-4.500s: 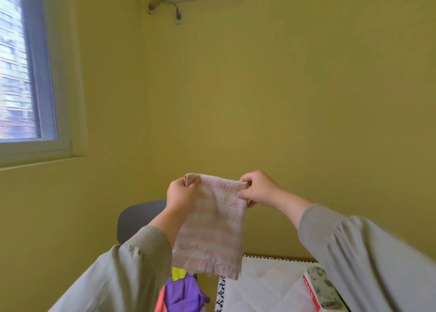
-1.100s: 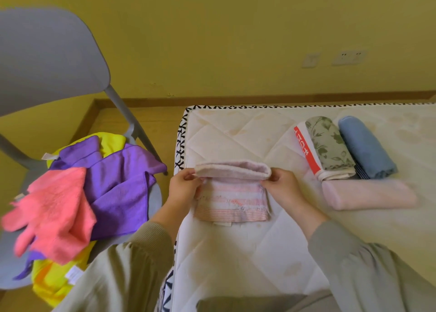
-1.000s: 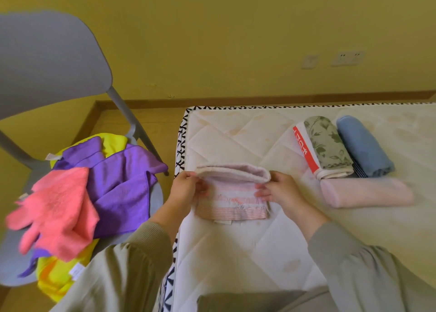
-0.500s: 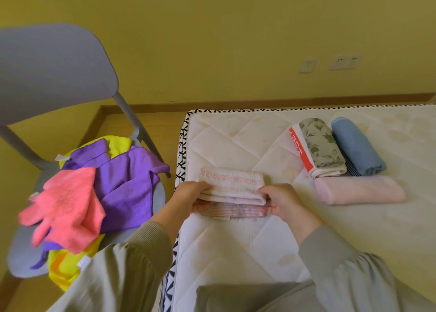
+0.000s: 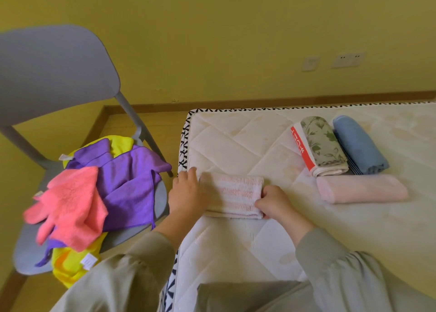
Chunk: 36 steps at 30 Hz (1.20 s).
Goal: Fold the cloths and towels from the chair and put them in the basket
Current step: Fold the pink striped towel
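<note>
Folded towel [image 5: 236, 193] on the mattress [image 5: 236, 135], long axis left to right between the hands. Left hand [image 5: 188, 193] presses flat on its left end, just inside the mattress edge. Right hand [image 5: 274, 202] fingers [image 5: 260, 203] curl round its right end. Bare mattress lies nearer the person; rolls [image 5: 361, 189] lie right of the right hand.

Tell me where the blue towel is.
Head view: the blue towel lies far right on the mattress, beside the floral towel and beyond the plain pink towel.
</note>
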Each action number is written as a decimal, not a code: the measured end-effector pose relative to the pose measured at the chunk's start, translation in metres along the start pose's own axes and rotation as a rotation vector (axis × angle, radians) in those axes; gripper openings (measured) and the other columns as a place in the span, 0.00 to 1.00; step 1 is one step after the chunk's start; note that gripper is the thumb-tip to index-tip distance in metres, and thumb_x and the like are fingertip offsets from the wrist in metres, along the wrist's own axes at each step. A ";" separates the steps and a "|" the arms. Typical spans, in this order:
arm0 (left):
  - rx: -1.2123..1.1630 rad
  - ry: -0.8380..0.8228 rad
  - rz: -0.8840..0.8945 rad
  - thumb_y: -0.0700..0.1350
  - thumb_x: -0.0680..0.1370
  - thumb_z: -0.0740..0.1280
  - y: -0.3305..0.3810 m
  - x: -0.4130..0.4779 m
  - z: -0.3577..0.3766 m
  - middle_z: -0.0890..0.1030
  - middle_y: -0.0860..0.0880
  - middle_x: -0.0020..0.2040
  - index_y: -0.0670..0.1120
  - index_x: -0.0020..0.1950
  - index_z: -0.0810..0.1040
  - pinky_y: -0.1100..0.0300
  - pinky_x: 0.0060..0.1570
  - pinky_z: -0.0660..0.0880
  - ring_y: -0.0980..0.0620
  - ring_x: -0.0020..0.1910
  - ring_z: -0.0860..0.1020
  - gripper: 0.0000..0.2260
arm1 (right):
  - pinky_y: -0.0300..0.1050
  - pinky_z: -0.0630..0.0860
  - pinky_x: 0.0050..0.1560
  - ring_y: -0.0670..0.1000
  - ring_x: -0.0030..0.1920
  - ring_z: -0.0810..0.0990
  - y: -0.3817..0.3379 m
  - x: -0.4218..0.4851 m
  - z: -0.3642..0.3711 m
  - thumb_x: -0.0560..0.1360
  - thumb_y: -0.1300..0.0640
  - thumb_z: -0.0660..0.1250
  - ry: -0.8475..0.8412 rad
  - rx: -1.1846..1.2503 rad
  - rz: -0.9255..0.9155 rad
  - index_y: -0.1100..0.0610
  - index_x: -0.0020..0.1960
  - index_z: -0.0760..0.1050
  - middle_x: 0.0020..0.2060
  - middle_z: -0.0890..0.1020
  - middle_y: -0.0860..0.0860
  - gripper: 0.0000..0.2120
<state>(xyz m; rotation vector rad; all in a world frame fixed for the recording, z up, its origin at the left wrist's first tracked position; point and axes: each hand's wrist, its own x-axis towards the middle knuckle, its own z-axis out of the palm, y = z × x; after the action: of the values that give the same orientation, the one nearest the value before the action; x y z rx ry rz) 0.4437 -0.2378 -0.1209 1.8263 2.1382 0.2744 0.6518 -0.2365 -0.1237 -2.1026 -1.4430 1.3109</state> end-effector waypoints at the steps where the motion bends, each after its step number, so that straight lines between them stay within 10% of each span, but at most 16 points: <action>1: 0.050 0.112 0.160 0.45 0.76 0.62 0.003 -0.001 0.003 0.69 0.43 0.67 0.45 0.72 0.64 0.51 0.62 0.67 0.42 0.65 0.68 0.24 | 0.51 0.80 0.43 0.57 0.41 0.80 -0.001 0.000 0.000 0.69 0.68 0.59 0.007 0.001 -0.003 0.57 0.35 0.71 0.35 0.78 0.53 0.09; 5: 0.143 0.060 0.500 0.48 0.81 0.54 0.023 -0.001 0.024 0.55 0.45 0.78 0.46 0.77 0.55 0.47 0.74 0.47 0.44 0.77 0.50 0.25 | 0.45 0.75 0.35 0.55 0.34 0.77 -0.003 0.004 0.000 0.68 0.68 0.59 0.045 0.004 0.014 0.56 0.32 0.69 0.29 0.75 0.51 0.10; 13: 0.328 -0.038 0.431 0.60 0.78 0.38 0.021 0.008 0.066 0.42 0.47 0.79 0.47 0.77 0.37 0.45 0.71 0.34 0.46 0.76 0.35 0.31 | 0.43 0.70 0.37 0.54 0.36 0.78 -0.010 0.035 -0.006 0.73 0.49 0.66 0.123 0.250 0.072 0.58 0.32 0.74 0.32 0.80 0.54 0.16; 20: 0.238 0.007 0.351 0.62 0.76 0.37 0.013 0.005 0.073 0.42 0.52 0.78 0.50 0.78 0.40 0.49 0.69 0.28 0.53 0.74 0.33 0.32 | 0.45 0.56 0.26 0.50 0.25 0.62 0.002 0.049 0.010 0.77 0.53 0.64 0.377 0.039 -0.049 0.56 0.26 0.60 0.22 0.65 0.50 0.23; 24: 0.247 -0.002 0.345 0.61 0.76 0.36 0.015 0.005 0.074 0.41 0.51 0.78 0.50 0.77 0.38 0.48 0.69 0.29 0.52 0.73 0.32 0.32 | 0.47 0.72 0.42 0.55 0.45 0.77 -0.003 0.041 0.013 0.77 0.52 0.64 0.481 -0.161 -0.121 0.59 0.45 0.73 0.43 0.79 0.53 0.09; 28: 0.274 -0.004 0.334 0.58 0.75 0.34 0.016 0.005 0.074 0.42 0.51 0.78 0.49 0.77 0.38 0.46 0.69 0.30 0.50 0.76 0.36 0.31 | 0.51 0.68 0.63 0.57 0.64 0.70 -0.020 0.028 0.011 0.76 0.60 0.63 0.723 -0.385 -0.530 0.59 0.64 0.70 0.64 0.73 0.56 0.17; 36: 0.189 -0.010 0.370 0.52 0.81 0.46 0.010 0.007 0.075 0.43 0.52 0.79 0.50 0.78 0.43 0.47 0.73 0.37 0.51 0.77 0.39 0.26 | 0.54 0.41 0.74 0.47 0.76 0.41 0.031 0.026 0.045 0.80 0.46 0.44 0.279 -0.844 -0.556 0.53 0.78 0.48 0.77 0.47 0.48 0.28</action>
<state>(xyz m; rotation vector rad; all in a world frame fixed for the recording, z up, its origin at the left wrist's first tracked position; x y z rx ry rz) 0.4789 -0.2340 -0.1885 2.3243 1.8612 0.1480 0.6370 -0.2396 -0.1821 -1.9072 -2.4585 0.1809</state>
